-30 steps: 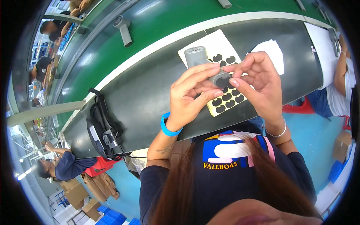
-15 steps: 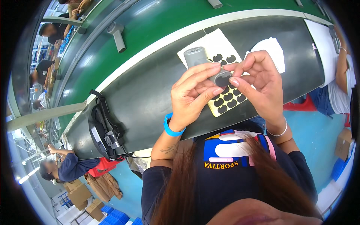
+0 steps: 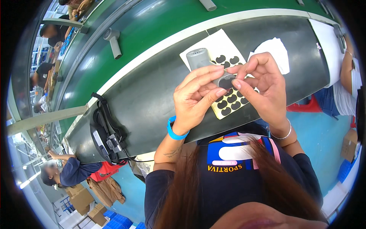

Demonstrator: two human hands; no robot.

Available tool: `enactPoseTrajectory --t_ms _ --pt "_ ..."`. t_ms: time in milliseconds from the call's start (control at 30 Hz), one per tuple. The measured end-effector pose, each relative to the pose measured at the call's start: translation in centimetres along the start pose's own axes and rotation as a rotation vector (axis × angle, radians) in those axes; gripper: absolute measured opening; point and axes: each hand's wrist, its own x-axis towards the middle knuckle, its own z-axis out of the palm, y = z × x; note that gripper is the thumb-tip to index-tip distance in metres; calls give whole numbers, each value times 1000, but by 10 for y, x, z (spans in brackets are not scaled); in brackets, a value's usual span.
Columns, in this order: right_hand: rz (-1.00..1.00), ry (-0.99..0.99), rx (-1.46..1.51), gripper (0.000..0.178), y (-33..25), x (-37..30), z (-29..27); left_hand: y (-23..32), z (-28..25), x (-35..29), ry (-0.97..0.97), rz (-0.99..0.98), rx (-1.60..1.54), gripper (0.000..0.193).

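A grey hair dryer (image 3: 198, 58) lies over the sticker sheet, its vented head pointing away from me. My left hand (image 3: 194, 93) is closed round the end of its handle, thumb and fingers on either side. Against the handle's end face sits a dark, rounded sticker (image 3: 227, 81). My right hand (image 3: 263, 84) pinches at the edge of that sticker with thumb and fingertips; the other fingers are curled. Beneath both hands is a pale yellow sheet (image 3: 213, 40) bearing several black notched stickers (image 3: 231, 99). The fingers partly hide the handle.
White paper (image 3: 271, 53) lies right of the sheet. A black strap with a buckled device (image 3: 106, 133) rests on the dark table (image 3: 152, 87) at left. Beyond the pale rail, a green conveyor (image 3: 152, 34) carries more grey hair dryers (image 3: 113, 44). Other people sit at left and right.
The hair dryers on the green conveyor have shifted to the left. My hands and the hair dryer between them stay almost in place, with only slight finger movement.
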Motion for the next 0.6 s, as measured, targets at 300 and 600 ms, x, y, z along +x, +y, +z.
enactPoseTrajectory --t_ms 300,600 --pt "-7 8 -42 29 -1 0 2 1 4 0 24 -2 -24 31" --pt "3 6 -75 31 -1 -1 2 1 7 -3 57 -37 -43 30"
